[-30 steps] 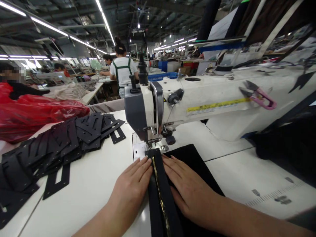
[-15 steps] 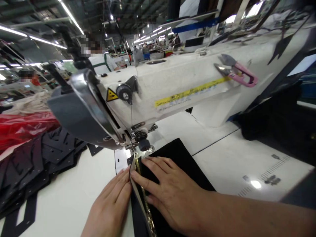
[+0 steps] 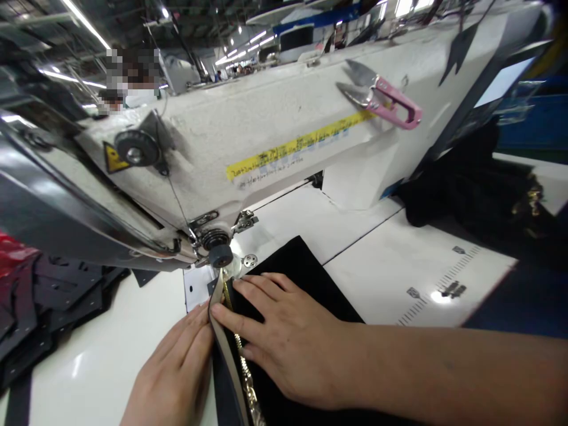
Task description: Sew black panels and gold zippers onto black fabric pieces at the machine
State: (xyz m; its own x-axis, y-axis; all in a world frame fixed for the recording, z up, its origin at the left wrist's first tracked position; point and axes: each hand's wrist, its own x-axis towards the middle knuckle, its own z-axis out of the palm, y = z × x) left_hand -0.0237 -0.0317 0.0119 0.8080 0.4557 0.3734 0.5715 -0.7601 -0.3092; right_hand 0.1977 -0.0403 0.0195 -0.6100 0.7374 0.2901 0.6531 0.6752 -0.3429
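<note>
- On the counter, at the sewing machine [image 3: 266, 148]: zipper [image 3: 238, 343], black cloth [image 3: 306, 272].
- Right hand [image 3: 288, 340]: open, flat on cloth, likely stops shifting.
- Left hand [image 3: 177, 361]: at raised strip [image 3: 229, 361], probably steadying; can't tell grip.

White sewing tbl [image 3: 115, 343] is topped by m/c [image 3: 275, 124]; blk fabric [image 3: 306, 272] is laid flat near ctr., w/ gold zip [image 3: 247, 378] along its L side; at L, flat blk pcs [image 3: 68, 284] are heaped, overlapping; at R edge, dark cloth [image 3: 465, 183] is bunched; ruler marks [image 3: 407, 315] are printed nr R.

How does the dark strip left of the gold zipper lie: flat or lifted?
Lifted at one edge: the dark strip shows its pale underside beside the zipper.
</note>
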